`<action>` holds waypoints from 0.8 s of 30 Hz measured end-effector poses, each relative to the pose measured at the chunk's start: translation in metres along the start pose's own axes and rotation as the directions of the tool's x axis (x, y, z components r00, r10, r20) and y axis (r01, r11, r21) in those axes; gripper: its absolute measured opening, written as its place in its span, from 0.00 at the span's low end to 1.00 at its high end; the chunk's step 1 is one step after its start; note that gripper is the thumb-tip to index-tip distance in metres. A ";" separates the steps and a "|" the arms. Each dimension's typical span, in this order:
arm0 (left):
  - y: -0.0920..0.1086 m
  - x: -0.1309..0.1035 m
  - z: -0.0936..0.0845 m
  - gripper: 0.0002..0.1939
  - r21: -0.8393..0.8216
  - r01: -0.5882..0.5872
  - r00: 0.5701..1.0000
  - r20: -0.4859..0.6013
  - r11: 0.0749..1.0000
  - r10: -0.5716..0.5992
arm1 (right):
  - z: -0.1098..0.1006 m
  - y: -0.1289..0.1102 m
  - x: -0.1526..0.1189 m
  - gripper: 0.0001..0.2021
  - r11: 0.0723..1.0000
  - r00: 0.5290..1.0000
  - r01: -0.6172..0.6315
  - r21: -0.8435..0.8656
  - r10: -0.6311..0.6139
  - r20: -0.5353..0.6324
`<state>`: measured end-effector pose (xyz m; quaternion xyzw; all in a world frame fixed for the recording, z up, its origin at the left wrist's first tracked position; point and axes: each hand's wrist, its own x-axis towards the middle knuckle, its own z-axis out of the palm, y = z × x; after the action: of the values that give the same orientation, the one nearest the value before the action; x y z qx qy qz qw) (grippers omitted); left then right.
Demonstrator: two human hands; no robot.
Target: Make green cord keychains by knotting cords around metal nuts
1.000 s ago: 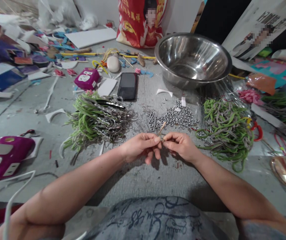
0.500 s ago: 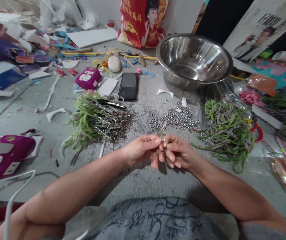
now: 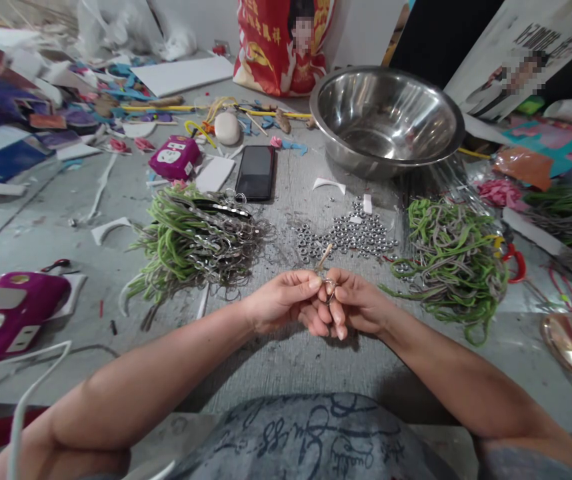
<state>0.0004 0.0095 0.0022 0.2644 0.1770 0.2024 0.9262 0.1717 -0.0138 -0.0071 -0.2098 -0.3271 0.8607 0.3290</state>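
Observation:
My left hand (image 3: 289, 298) and my right hand (image 3: 361, 303) meet above the tabletop, thumbs and forefingers pinched close together. Between the fingertips is a small thin ring (image 3: 331, 291), metallic-looking, which both hands grip. A thin pale stick (image 3: 325, 255) pokes up from behind the fingers; which hand holds it is hard to tell. Just beyond them lie many small silver rings (image 3: 361, 233), loose on the table. To the left is a heap of green and grey cords (image 3: 166, 233) with metal pieces and wire loops at one end. Another tangle of green and grey cords (image 3: 446, 260) lies right.
A steel basin (image 3: 389, 160) stands behind the silver rings, with a black phone (image 3: 256, 175) to its left. Two purple packs (image 3: 179, 158) lie at left. Scraps (image 3: 31, 113) crowd the far left. Red-handled scissors (image 3: 516, 263) rest by the right cords.
The fingers of my right hand have curled in closer under the small ring. Both hands stay at nearly the same spot, and the stick remains between them.

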 end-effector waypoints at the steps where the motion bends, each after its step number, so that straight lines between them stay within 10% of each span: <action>1: -0.001 0.000 0.001 0.13 -0.004 -0.003 1.000 0.003 1.000 0.003 | 0.000 0.000 0.000 0.13 1.000 1.000 0.000 -0.007 0.000 -0.008; 24: 0.000 0.004 -0.002 0.17 0.173 -0.046 0.988 -0.139 0.984 0.070 | -0.005 -0.008 0.000 0.14 0.996 0.995 -0.078 -0.045 0.075 -0.073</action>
<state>0.0029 0.0120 -0.0007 0.3320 0.2525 0.2321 0.8787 0.1778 -0.0068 -0.0046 -0.2603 -0.3275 0.8566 0.3020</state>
